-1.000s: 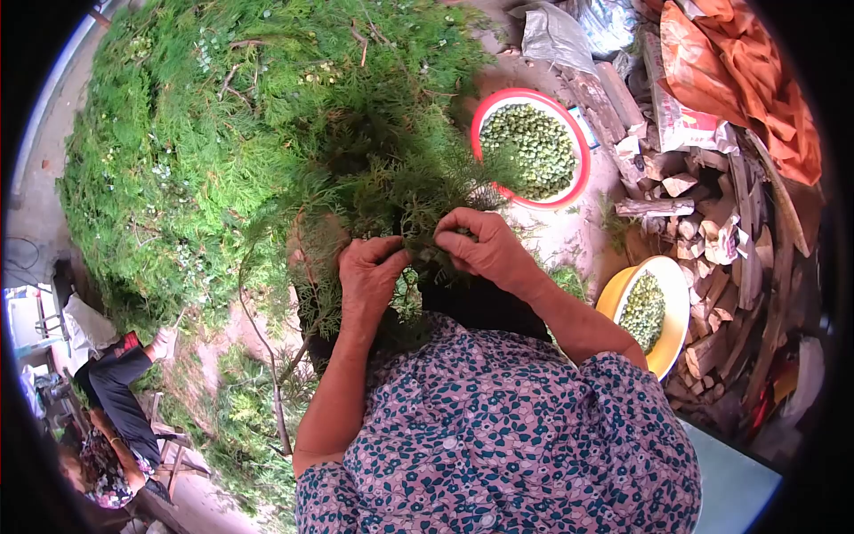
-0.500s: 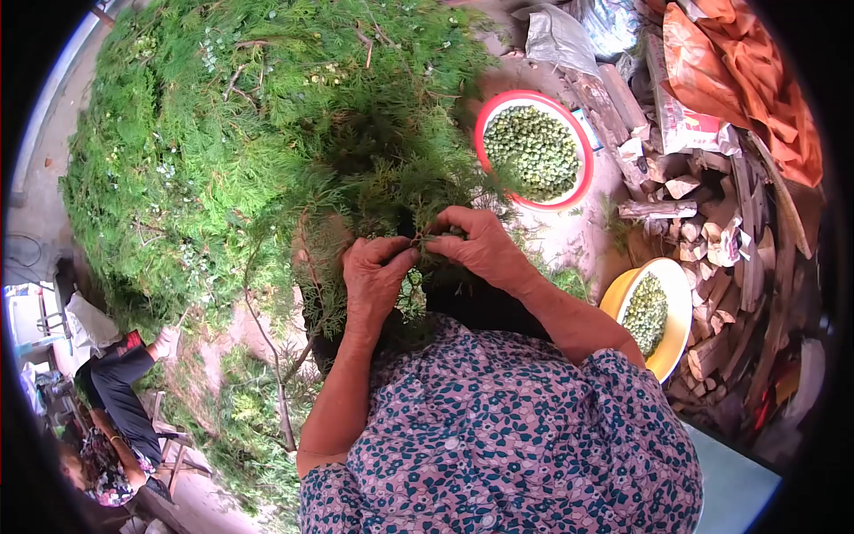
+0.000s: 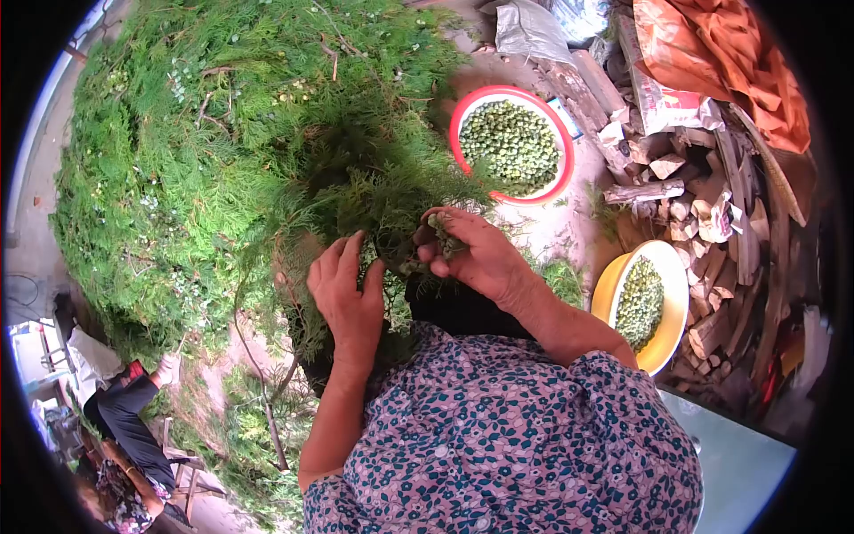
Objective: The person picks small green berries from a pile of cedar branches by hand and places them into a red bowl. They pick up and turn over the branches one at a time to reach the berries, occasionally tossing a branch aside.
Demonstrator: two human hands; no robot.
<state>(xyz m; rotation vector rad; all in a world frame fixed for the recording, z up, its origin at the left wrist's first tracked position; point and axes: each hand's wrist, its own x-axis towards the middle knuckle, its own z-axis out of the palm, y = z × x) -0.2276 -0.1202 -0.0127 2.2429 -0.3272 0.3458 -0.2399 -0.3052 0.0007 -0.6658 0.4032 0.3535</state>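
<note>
A green conifer branch (image 3: 374, 191) with small cones hangs in front of me, out of a big heap of the same greenery (image 3: 205, 133). My left hand (image 3: 345, 294) holds the branch from below, its fingers curled around the twigs. My right hand (image 3: 463, 249) is closed on a small bunch of green cones (image 3: 439, 225) at the branch's tip. My flowered sleeve fills the bottom of the view.
A red-rimmed basin (image 3: 562, 153) full of green cones stands beyond my right hand. A yellow basin (image 3: 672, 294) with more cones sits to the right. Firewood (image 3: 694, 196), sacks and orange cloth pile up at the right. Another person (image 3: 124, 427) sits at lower left.
My right hand has pulled back a little with cones in its fingers. My left hand has shifted down and left along the branch, its fingers spread wider. The view has moved slightly.
</note>
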